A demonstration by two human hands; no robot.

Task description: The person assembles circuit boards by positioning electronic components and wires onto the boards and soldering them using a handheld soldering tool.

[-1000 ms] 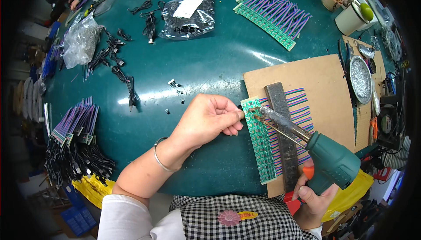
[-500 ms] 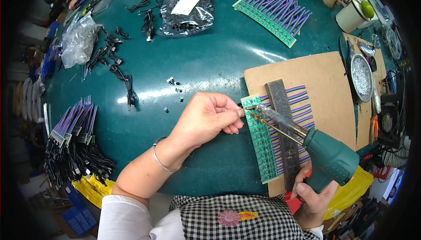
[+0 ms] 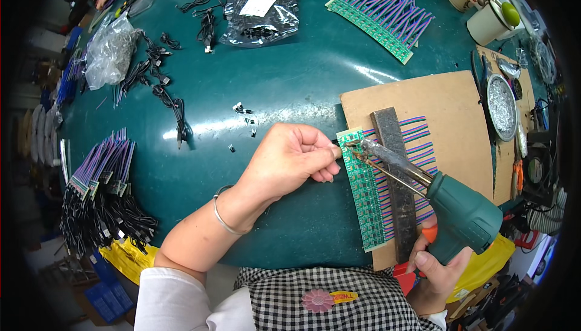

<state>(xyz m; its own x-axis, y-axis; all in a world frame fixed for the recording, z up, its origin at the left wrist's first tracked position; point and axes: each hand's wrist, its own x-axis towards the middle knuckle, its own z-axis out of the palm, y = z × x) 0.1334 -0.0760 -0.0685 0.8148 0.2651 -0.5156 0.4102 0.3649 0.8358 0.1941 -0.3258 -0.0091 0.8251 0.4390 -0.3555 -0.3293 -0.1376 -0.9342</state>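
Observation:
My left hand (image 3: 298, 155) is closed in a pinch at the left edge of a green circuit board panel (image 3: 367, 210), near its far end. Whatever sits between thumb and fingers is too small and covered to make out. In my right hand (image 3: 437, 269) is a green soldering gun (image 3: 465, 213), gripped by its handle around the orange trigger. Its tip meets the board close to my left fingertips. A dark flat bar (image 3: 394, 180) lies across the striped wires (image 3: 417, 142) coming off the panel. Beneath them is a cardboard sheet (image 3: 463, 125).
Small black components (image 3: 245, 113) lie beyond my left hand. Far off are another wired panel (image 3: 375, 25) and a bag of black parts (image 3: 261, 19). Black cables (image 3: 109, 216) are bundled at left. A round metal dish (image 3: 500, 107) and a white mug (image 3: 487, 23) stand at right.
The whole picture has shifted slightly. Both hands keep their places at the board, and the soldering gun's orange trigger shows more than before.

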